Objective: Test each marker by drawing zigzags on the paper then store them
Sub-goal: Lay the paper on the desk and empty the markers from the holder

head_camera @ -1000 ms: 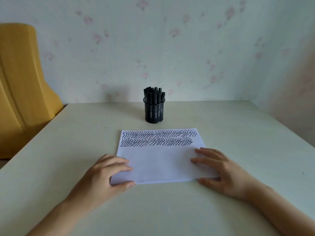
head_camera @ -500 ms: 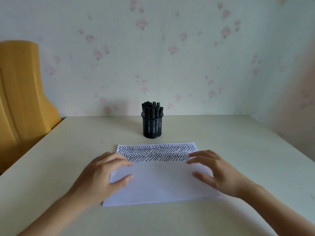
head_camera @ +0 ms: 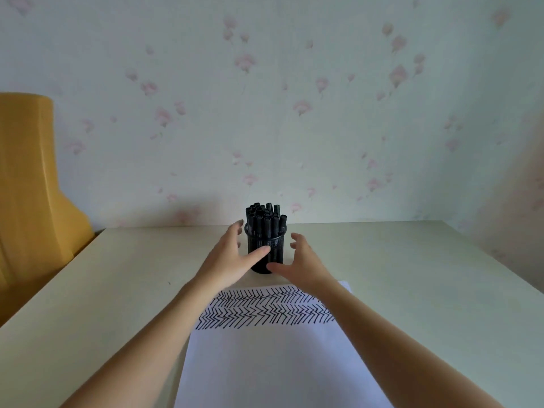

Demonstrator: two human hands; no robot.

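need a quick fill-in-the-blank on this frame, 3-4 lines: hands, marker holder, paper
1. The black markers stand upright in a mesh ____ at the far side of the table.
2. The left hand and right hand reach toward it from ____ sides, fingers spread.
3. The paper carries ____ rows of zigzags near its far edge.
4. The zigzag lines are ____ in colour.

Missing words: holder; opposite; two; black

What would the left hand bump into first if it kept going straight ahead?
Probably the black pen holder: the left hand is open beside its left wall, thumb already across the front. Depth is unclear, so contact can't be confirmed.
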